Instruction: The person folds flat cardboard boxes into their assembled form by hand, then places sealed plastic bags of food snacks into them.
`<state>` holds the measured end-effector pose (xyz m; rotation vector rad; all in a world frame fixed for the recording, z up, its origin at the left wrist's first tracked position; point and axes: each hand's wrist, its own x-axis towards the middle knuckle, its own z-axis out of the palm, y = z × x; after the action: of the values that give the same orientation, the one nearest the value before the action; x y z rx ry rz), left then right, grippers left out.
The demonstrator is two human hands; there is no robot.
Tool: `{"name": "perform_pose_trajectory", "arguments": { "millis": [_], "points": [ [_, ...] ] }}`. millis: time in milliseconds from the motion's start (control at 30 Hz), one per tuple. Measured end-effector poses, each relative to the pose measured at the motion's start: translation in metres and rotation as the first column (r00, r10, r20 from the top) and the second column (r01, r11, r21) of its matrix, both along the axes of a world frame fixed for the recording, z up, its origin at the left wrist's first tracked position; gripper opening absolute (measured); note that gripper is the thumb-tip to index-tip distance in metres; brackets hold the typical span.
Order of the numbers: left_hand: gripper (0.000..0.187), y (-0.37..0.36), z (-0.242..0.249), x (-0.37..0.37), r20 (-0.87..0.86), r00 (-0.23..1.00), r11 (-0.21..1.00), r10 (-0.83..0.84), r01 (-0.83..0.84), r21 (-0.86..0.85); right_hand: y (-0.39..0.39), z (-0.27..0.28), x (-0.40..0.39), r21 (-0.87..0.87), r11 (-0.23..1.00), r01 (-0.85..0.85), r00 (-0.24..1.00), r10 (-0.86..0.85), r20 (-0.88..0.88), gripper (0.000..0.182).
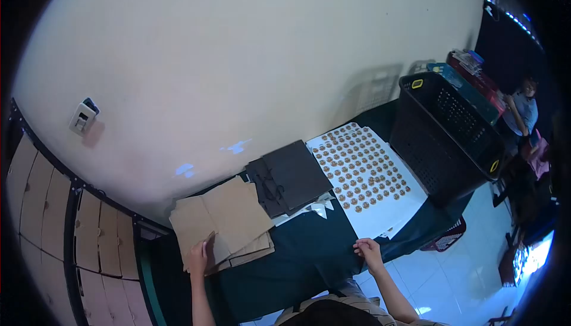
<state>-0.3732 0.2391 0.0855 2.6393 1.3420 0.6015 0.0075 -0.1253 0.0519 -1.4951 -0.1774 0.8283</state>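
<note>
My left hand (197, 256) is at the front left of a stack of brown paper bags (235, 213), its fingers closed on the edge of one brown bag. My right hand (369, 251) is over the table's front edge, just below the white sticker sheets (372, 177); its fingers are curled together, and anything in them is too small to make out. The sheets carry rows of round brown stickers. Between the brown stack and the sheets lie black paper bags (291, 177) with dark handles.
A tall black basket (446, 135) stands right of the sheets on the dark green cloth (315, 248). Shelves with brown boxes (101, 237) are at left. A wall socket (83, 118) is above them. Another person (523, 112) is at far right.
</note>
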Motion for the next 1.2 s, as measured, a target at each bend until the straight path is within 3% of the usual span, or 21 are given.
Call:
{"name": "perform_pose_trajectory", "arguments": {
  "millis": [167, 233, 300, 367, 400, 433, 500, 567, 600, 633, 667, 700, 733, 767, 833, 967, 1100, 1200],
  "points": [
    [0.024, -0.053, 0.079, 0.053, 0.134, 0.991, 0.995, 0.028, -0.041, 0.092, 0.032, 0.013, 0.019, 0.072, 0.988, -0.139, 0.99, 0.14, -0.011, 0.016],
    [0.022, -0.08, 0.107, 0.078, 0.254, 0.962, 0.992, 0.104, -0.082, -0.095, 0.041, 0.014, 0.025, 0.107, 0.965, -0.241, 0.971, 0.239, 0.032, 0.016],
    [0.022, -0.105, 0.121, 0.1, 0.295, 0.941, 0.986, 0.163, -0.142, -0.091, 0.048, 0.032, 0.026, 0.101, 0.932, -0.348, 0.937, 0.348, 0.023, 0.018],
    [0.02, -0.128, 0.128, 0.132, 0.489, 0.835, 0.964, 0.25, -0.165, -0.211, 0.053, 0.044, 0.025, 0.201, 0.871, -0.449, 0.888, 0.46, -0.01, 0.022],
    [0.019, -0.136, 0.124, 0.149, 0.546, 0.803, 0.966, 0.239, -0.142, -0.214, 0.054, 0.062, 0.026, 0.194, 0.818, -0.542, 0.83, 0.557, -0.034, 0.037],
    [0.019, -0.146, 0.125, 0.169, 0.545, 0.803, 0.966, 0.24, -0.143, -0.214, 0.055, 0.076, 0.026, 0.194, 0.817, -0.542, 0.829, 0.558, -0.035, 0.037],
    [0.019, -0.165, 0.128, 0.214, 0.599, 0.781, 0.974, 0.176, -0.051, -0.221, 0.056, 0.098, 0.027, 0.37, 0.706, -0.604, 0.774, 0.63, 0.061, 0.061],
    [0.018, -0.181, 0.114, 0.252, 0.6, 0.787, 0.958, 0.144, 0.042, -0.285, 0.057, 0.116, 0.037, 0.394, 0.678, -0.621, 0.763, 0.639, 0.103, 0.081],
    [0.017, -0.188, 0.109, 0.272, 0.595, 0.802, 0.972, 0.051, 0.097, -0.213, 0.061, 0.113, 0.042, 0.476, 0.675, -0.564, 0.812, 0.559, 0.169, 0.086],
    [0.016, -0.196, 0.107, 0.291, 0.583, 0.811, 0.978, -0.041, 0.152, -0.143, 0.06, 0.116, 0.049, 0.344, 0.774, -0.531, 0.832, 0.4, 0.385, 0.079],
    [0.014, -0.206, 0.108, 0.309, 0.591, 0.796, 0.983, -0.131, 0.181, -0.025, 0.061, 0.12, 0.059, 0.338, 0.82, -0.462, 0.87, 0.345, 0.351, 0.073],
    [0.013, -0.215, 0.11, 0.322, 0.605, 0.781, 0.978, -0.155, 0.207, -0.016, 0.062, 0.124, 0.069, 0.329, 0.861, -0.389, 0.903, 0.287, 0.319, 0.066],
    [0.014, -0.219, 0.109, 0.33, 0.594, 0.786, 0.979, -0.171, 0.201, 0.016, 0.061, 0.117, 0.082, 0.356, 0.862, -0.36, 0.916, 0.255, 0.311, 0.048],
    [0.014, -0.221, 0.105, 0.337, 0.583, 0.791, 0.98, -0.186, 0.196, 0.047, 0.052, 0.113, 0.094, 0.353, 0.866, -0.354, 0.918, 0.249, 0.309, 0.048],
    [0.016, -0.22, 0.097, 0.343, 0.717, 0.697, 0.975, -0.014, 0.169, -0.146, 0.036, 0.111, 0.118, 0.325, 0.868, -0.374, 0.894, 0.246, 0.374, 0.038],
    [0.027, -0.22, 0.091, 0.351, 0.802, 0.563, 0.906, 0.2, 0.205, -0.37, 0.012, 0.114, 0.145, 0.323, 0.881, -0.345, 0.925, 0.261, 0.276, 0.037],
    [0.029, -0.223, 0.077, 0.361, 0.855, 0.476, 0.909, 0.205, 0.232, -0.346, 0.01, 0.112, 0.159, 0.298, 0.857, -0.42, 0.895, 0.335, 0.295, 0.04],
    [0.025, -0.235, 0.079, 0.372, 0.824, 0.527, 0.909, 0.207, 0.207, -0.361, 0.016, 0.102, 0.158, 0.305, 0.845, -0.44, 0.881, 0.341, 0.327, 0.042]
  ]
}}
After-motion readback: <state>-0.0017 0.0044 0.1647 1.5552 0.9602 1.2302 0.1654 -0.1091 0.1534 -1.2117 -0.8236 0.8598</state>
